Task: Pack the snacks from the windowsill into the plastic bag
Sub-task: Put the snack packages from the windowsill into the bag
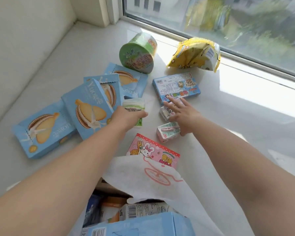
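At the bottom centre of the frame the white plastic bag (143,181) gapes open, with a blue box and cartons already inside. A pink biscuit box (151,150) lies half tucked under its rim. Just above, at mid-frame, the left hand (126,116) grips a small green-and-white bottle (134,109). The right hand (184,114) is spread, fingers straight, over two small drink cartons (167,132), its fingertips touching a blue flat box (175,86). Four blue sandwich-biscuit boxes (85,108) lie overlapping at the left. A green tub (138,53) and a yellow bag (194,55) sit higher on the windowsill (245,108), near the window.
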Action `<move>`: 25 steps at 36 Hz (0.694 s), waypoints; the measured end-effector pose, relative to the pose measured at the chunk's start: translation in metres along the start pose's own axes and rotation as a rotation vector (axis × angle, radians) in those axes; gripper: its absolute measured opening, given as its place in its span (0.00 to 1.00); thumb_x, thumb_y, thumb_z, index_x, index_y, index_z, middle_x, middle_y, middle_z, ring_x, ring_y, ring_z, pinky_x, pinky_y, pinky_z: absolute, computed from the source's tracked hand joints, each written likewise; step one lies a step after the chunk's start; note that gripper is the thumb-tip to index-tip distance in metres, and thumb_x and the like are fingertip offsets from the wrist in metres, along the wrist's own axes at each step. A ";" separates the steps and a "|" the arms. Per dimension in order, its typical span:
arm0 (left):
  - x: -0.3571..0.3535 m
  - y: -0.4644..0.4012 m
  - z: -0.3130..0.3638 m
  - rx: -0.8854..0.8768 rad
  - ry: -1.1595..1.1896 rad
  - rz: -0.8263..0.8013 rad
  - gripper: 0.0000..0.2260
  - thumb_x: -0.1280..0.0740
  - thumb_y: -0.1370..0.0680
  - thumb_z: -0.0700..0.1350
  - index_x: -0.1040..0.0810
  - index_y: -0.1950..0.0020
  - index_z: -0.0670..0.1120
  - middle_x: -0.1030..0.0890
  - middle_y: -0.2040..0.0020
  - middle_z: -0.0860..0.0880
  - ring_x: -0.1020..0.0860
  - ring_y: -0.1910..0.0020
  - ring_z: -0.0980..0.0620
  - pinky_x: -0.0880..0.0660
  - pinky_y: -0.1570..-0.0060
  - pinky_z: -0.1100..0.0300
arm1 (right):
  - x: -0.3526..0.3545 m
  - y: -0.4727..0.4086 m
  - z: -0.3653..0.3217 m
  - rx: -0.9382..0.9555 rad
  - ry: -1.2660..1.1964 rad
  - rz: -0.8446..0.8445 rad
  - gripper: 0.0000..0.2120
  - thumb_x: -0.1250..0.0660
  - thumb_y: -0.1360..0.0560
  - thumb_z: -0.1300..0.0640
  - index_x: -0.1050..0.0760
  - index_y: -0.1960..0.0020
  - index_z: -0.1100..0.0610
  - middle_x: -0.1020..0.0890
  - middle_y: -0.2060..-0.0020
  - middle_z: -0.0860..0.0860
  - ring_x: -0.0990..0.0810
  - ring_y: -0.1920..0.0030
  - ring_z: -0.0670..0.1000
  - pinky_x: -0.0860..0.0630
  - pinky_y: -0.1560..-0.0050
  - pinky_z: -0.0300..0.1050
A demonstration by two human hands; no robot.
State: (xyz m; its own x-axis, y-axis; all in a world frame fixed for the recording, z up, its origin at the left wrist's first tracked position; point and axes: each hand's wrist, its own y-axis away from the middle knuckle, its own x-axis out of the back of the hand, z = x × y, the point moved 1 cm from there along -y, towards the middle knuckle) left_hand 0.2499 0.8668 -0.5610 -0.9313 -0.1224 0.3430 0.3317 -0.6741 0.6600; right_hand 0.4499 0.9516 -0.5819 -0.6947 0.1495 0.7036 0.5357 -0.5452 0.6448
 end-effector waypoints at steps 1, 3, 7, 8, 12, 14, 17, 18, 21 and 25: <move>0.000 -0.001 -0.002 -0.002 0.014 0.004 0.31 0.24 0.42 0.59 0.24 0.42 0.48 0.19 0.49 0.48 0.21 0.50 0.49 0.27 0.58 0.59 | 0.003 -0.003 0.001 0.018 0.024 -0.027 0.38 0.27 0.35 0.42 0.38 0.29 0.39 0.63 0.24 0.54 0.68 0.26 0.58 0.61 0.26 0.60; -0.001 -0.004 -0.006 0.001 0.053 0.008 0.24 0.24 0.36 0.54 0.23 0.44 0.47 0.19 0.50 0.48 0.21 0.51 0.50 0.27 0.57 0.59 | 0.006 -0.008 0.001 0.038 0.066 -0.054 0.40 0.27 0.36 0.40 0.41 0.27 0.39 0.63 0.24 0.56 0.67 0.25 0.58 0.61 0.26 0.59; -0.002 -0.001 -0.002 0.021 0.135 -0.017 0.17 0.24 0.32 0.49 0.22 0.48 0.47 0.19 0.52 0.48 0.22 0.54 0.51 0.27 0.56 0.59 | 0.004 -0.004 0.000 0.039 0.038 -0.027 0.41 0.28 0.36 0.40 0.41 0.27 0.40 0.61 0.24 0.56 0.64 0.24 0.58 0.56 0.25 0.58; -0.002 -0.001 -0.001 0.018 0.145 -0.022 0.17 0.24 0.32 0.49 0.22 0.47 0.46 0.19 0.52 0.48 0.22 0.54 0.51 0.28 0.57 0.60 | 0.005 -0.002 -0.001 0.034 0.012 -0.024 0.41 0.28 0.36 0.39 0.41 0.27 0.40 0.60 0.24 0.56 0.61 0.24 0.58 0.52 0.25 0.56; -0.005 -0.006 -0.001 0.019 0.159 -0.033 0.25 0.23 0.35 0.52 0.24 0.41 0.46 0.19 0.48 0.47 0.21 0.49 0.49 0.26 0.52 0.57 | 0.002 0.010 -0.013 -0.016 -0.102 -0.014 0.39 0.30 0.37 0.34 0.38 0.29 0.38 0.53 0.24 0.54 0.41 0.31 0.59 0.34 0.36 0.51; -0.008 -0.007 -0.001 0.026 0.168 -0.036 0.29 0.23 0.37 0.53 0.25 0.40 0.46 0.19 0.47 0.47 0.21 0.48 0.49 0.26 0.52 0.57 | -0.004 0.014 -0.022 -0.072 -0.176 -0.005 0.38 0.31 0.38 0.32 0.36 0.30 0.38 0.50 0.25 0.54 0.37 0.35 0.60 0.31 0.40 0.51; -0.010 -0.003 -0.003 0.050 0.182 -0.047 0.36 0.23 0.44 0.57 0.26 0.39 0.47 0.20 0.47 0.48 0.21 0.48 0.50 0.24 0.45 0.53 | -0.013 0.016 -0.028 -0.182 -0.284 -0.005 0.39 0.31 0.40 0.30 0.36 0.32 0.38 0.52 0.25 0.54 0.38 0.34 0.62 0.37 0.37 0.57; -0.010 -0.001 -0.005 0.055 0.192 -0.054 0.35 0.23 0.43 0.56 0.26 0.39 0.47 0.20 0.47 0.47 0.21 0.48 0.50 0.24 0.43 0.51 | -0.016 0.015 -0.029 -0.205 -0.308 -0.012 0.40 0.31 0.41 0.30 0.36 0.32 0.39 0.54 0.25 0.54 0.39 0.33 0.62 0.41 0.35 0.60; -0.011 0.002 -0.009 0.045 0.218 -0.062 0.30 0.23 0.39 0.54 0.26 0.40 0.46 0.20 0.47 0.47 0.21 0.48 0.49 0.24 0.43 0.51 | -0.023 0.011 -0.030 -0.226 -0.370 -0.001 0.40 0.31 0.41 0.30 0.37 0.32 0.39 0.58 0.25 0.54 0.41 0.31 0.63 0.42 0.34 0.64; -0.010 0.012 -0.007 0.029 0.254 -0.062 0.36 0.24 0.46 0.57 0.25 0.41 0.47 0.20 0.47 0.47 0.21 0.49 0.50 0.24 0.43 0.51 | -0.031 0.015 -0.029 -0.286 -0.578 0.096 0.33 0.31 0.37 0.35 0.32 0.34 0.40 0.52 0.26 0.52 0.39 0.35 0.60 0.33 0.39 0.55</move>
State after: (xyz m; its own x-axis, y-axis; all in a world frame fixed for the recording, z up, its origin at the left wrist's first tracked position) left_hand 0.2626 0.8546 -0.5612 -0.9567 -0.2628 0.1250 0.2734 -0.6650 0.6950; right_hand 0.4657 0.9142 -0.6026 -0.2371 0.4652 0.8529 0.3780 -0.7645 0.5221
